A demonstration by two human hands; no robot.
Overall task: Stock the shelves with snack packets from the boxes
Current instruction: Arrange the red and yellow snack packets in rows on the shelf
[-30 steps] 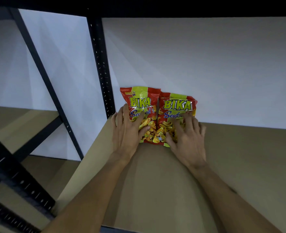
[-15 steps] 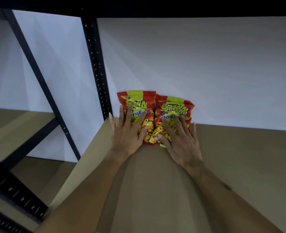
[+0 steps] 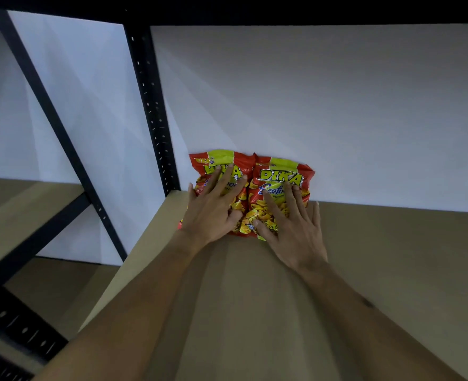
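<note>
1. Left packet [image 3: 204, 166] and right packet [image 3: 278, 174] lay side by side and touching, at the back left corner of the shelf [image 3: 392, 270]. Their tops were bent up against the wall [image 3: 310, 105], just beside the post [image 3: 150, 119].
2. Left hand [image 3: 213, 213] lay flat on the left packet and right hand [image 3: 290, 229] flat on the right one. Each grip was spread, fingers straight, pressing down and pinching nothing.
3. Risk: the bags looked puffed with air. Too much palm weight could split a seam or crush the snacks.
4. Risk: the tops were curled up the wall. Once the pressure came off, the bags could spring back and slide forward out of line.
5. Risk: a red corner of the left packet showed at the shelf's side edge, under the left wrist. The hand hid most of it, so whether it overhung could not be told. If it did, the bag could slip off beside the post.
6. Risk: slick foil on a smooth board. Hands dragged back rather than lifted off would likely pull both bags askew.
7. No boxes were in view.
</note>
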